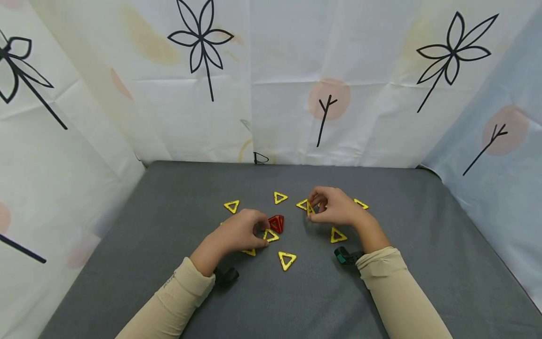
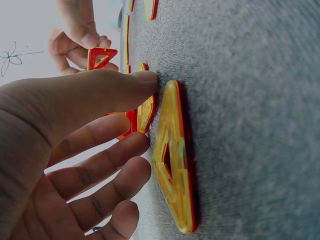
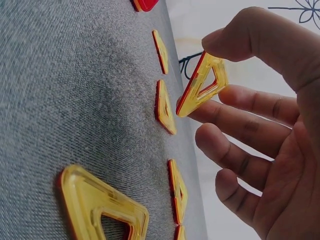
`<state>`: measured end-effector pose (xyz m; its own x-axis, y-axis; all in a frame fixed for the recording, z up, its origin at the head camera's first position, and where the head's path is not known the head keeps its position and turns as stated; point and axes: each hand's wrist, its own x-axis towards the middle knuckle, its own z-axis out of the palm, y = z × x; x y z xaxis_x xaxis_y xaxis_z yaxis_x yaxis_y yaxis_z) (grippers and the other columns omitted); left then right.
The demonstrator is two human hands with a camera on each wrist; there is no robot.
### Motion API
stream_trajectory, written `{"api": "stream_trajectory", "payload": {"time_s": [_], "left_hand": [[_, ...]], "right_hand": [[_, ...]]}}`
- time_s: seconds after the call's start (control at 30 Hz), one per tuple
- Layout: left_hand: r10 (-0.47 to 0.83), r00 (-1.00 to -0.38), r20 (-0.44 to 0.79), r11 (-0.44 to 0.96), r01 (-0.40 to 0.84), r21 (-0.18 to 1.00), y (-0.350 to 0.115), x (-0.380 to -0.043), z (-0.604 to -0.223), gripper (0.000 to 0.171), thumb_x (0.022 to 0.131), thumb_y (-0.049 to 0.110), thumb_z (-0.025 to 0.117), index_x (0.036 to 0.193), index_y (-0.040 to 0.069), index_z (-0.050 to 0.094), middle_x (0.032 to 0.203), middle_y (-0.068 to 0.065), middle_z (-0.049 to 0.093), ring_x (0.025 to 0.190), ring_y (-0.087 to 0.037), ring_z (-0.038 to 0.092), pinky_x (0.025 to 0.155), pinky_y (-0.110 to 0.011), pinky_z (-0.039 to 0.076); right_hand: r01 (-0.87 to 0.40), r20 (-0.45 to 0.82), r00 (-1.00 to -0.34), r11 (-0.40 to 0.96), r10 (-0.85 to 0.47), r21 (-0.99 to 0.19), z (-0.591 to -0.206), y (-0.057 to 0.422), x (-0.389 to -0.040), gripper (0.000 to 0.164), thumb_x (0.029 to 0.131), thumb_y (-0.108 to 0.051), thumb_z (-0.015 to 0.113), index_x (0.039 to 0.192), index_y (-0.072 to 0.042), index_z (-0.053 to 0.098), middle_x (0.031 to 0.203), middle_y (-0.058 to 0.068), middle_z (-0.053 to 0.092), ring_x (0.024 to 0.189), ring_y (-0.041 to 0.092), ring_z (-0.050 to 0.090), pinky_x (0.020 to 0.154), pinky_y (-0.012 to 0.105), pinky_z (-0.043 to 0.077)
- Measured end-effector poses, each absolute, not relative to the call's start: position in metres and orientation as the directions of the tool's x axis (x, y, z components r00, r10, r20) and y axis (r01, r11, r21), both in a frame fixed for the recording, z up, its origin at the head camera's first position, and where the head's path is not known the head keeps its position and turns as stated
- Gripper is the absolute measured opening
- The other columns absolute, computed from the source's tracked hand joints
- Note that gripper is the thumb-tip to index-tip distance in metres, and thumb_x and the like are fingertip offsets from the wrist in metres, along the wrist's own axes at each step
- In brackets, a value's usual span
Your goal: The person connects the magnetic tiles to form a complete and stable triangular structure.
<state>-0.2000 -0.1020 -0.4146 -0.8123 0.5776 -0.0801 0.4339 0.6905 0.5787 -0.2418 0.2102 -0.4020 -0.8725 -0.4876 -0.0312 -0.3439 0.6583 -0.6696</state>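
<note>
My right hand (image 1: 336, 205) pinches a magnetic triangle tile (image 3: 206, 82) between thumb and fingers, tilted and raised off the cloth. Its face is yellow in the right wrist view and red in the left wrist view. My left hand (image 1: 237, 231) is low over the cloth, thumb and fingers around a yellow triangle tile (image 1: 271, 236). Just beyond that tile stands a red piece of joined triangles (image 1: 276, 223), close to the left fingertips; the thumb partly hides both in the left wrist view. Another yellow tile (image 2: 172, 160) lies beside the left thumb.
Loose yellow triangle tiles lie about on the grey cloth-covered table (image 1: 296, 301), among them one at the front (image 1: 286, 260), one at the back (image 1: 280, 197) and one near the right wrist (image 1: 338, 235). A printed white curtain (image 1: 288, 56) hangs behind the table.
</note>
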Motion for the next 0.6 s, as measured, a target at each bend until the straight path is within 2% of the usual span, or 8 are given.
{"api": "stream_trajectory", "payload": {"time_s": [0.37,0.6], "left_hand": [[0.579,-0.811,-0.082,0.693,0.437,0.574,-0.1022,-0.2007,-0.4151,0.025,0.086,0.020,0.090,0.106,0.013,0.076,0.107,0.001,0.074,0.083,-0.012,0.063,0.079,-0.034,0.055],[0.581,-0.809,-0.084,0.694,0.439,0.571,-0.1017,-0.2009,-0.4143,0.026,0.087,0.021,0.090,0.107,0.013,0.076,0.107,0.001,0.073,0.082,-0.011,0.062,0.079,-0.036,0.055]], "right_hand": [[-0.376,-0.008,-0.859,0.641,-0.513,-0.669,-0.4017,0.2088,-0.2409,0.038,0.088,-0.022,0.085,0.120,-0.009,0.069,0.114,0.009,0.074,0.085,0.015,0.066,0.078,0.036,0.055],[-0.422,0.024,-0.836,0.615,-0.548,-0.665,-0.4013,0.2056,-0.2398,0.037,0.089,-0.024,0.085,0.121,-0.008,0.076,0.110,0.006,0.075,0.080,0.015,0.062,0.072,0.033,0.052]]}}
